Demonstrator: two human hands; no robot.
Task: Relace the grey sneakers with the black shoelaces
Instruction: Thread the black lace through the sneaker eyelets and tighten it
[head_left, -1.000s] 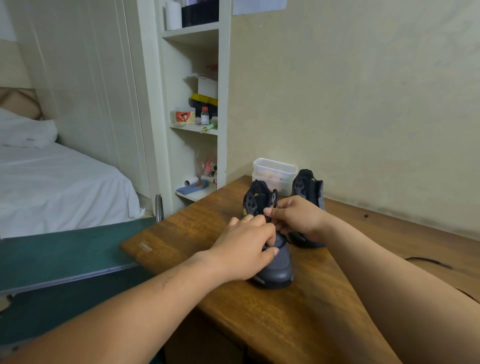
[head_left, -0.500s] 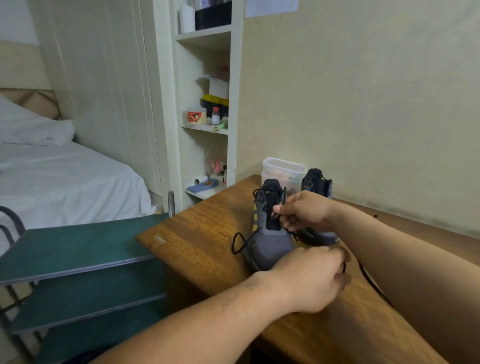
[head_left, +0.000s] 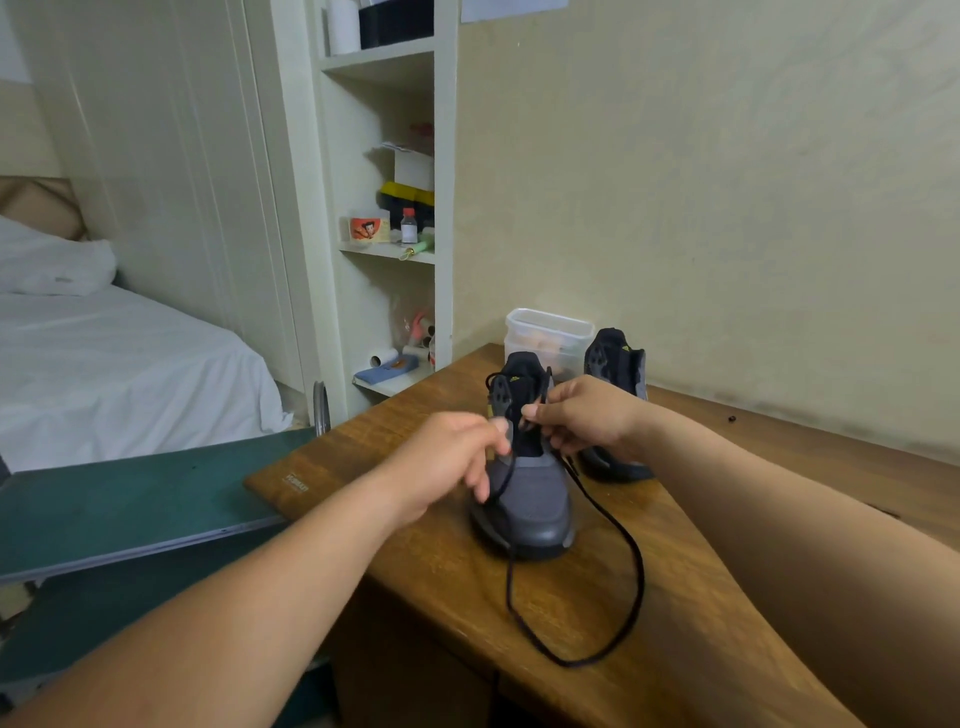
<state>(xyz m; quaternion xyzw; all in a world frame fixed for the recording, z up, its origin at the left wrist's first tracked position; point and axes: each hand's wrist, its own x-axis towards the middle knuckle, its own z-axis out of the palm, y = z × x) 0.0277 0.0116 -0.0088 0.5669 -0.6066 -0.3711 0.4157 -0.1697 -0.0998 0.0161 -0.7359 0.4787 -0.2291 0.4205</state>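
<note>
Right hand (head_left: 587, 415) and left hand (head_left: 447, 462) both pinching the black shoelace (head_left: 640, 571) up at the tongue

Right fingertips are closed tight on one strand by the top eyelets. The left looks like it's nipping the other strand, but it's blurry so I'm not 100% sure. My guess is one hand steadies the eyelet flap while the other feeds the lace through. The near grey sneaker (head_left: 530, 493) sits toe-toward-me on the wooden table (head_left: 415, 545), probably so the eyelets face up. It has a grey toe, a black tongue and collar, and a small yellow-green logo. Spare lace droops in one big loop in front of the toe. The second sneaker (head_left: 618, 364) waits just behind, beside a plastic tub (head_left: 550, 332).
</note>
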